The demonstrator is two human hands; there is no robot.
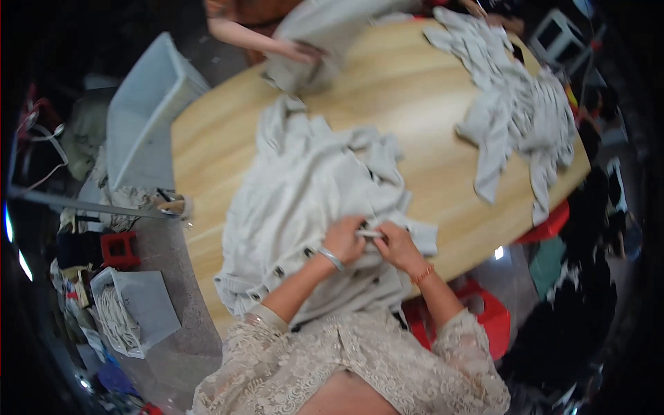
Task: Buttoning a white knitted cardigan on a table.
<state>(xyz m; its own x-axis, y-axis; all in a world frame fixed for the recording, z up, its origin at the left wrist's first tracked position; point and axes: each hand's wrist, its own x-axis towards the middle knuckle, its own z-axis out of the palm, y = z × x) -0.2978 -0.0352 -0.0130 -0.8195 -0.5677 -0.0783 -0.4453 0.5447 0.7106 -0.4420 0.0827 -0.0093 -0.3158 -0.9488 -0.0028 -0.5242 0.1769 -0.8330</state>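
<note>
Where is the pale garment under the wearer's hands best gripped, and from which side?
Probably by the row of dark buttons, pinched from the person's near side: that row crosses the near part, seemingly within easy reach, while the pale garment otherwise spreads in loose wrinkles over the table.

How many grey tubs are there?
2: a big tub left of the table, and a smaller tub at lower left, holding cloth. Others may be hidden.

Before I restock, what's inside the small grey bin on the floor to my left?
Pale bunched cloth shows in the small grey bin; its bottom and anything beneath the cloth are covered.
</note>
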